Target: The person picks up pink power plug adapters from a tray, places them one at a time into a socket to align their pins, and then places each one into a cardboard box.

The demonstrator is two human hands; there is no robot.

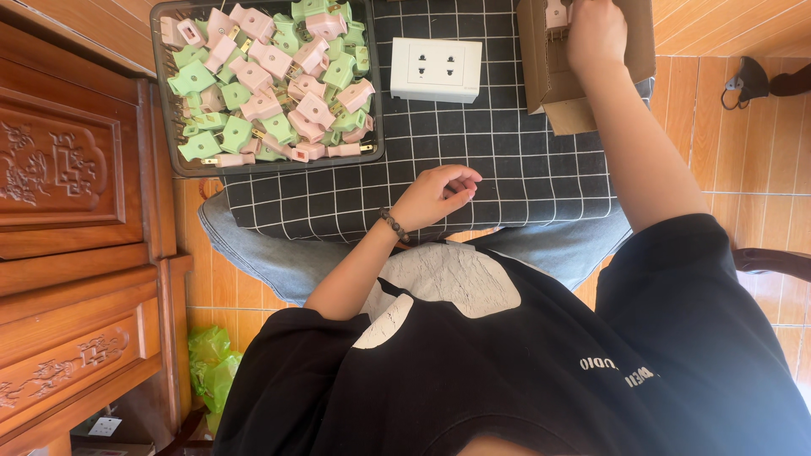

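Cardboard box on checked cloth, orange-tiled floor below; right hand's grip unclear, left hand loosely curled, empty.

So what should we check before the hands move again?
1. Right hand in the cardboard box: ok.
2. What the right hand holds: cannot tell.
3. Left hand empty, resting on the checked cloth: ok.
4. Tray has pink and green plugs: ok.
5. White socket plate flat, between tray and box: ok.
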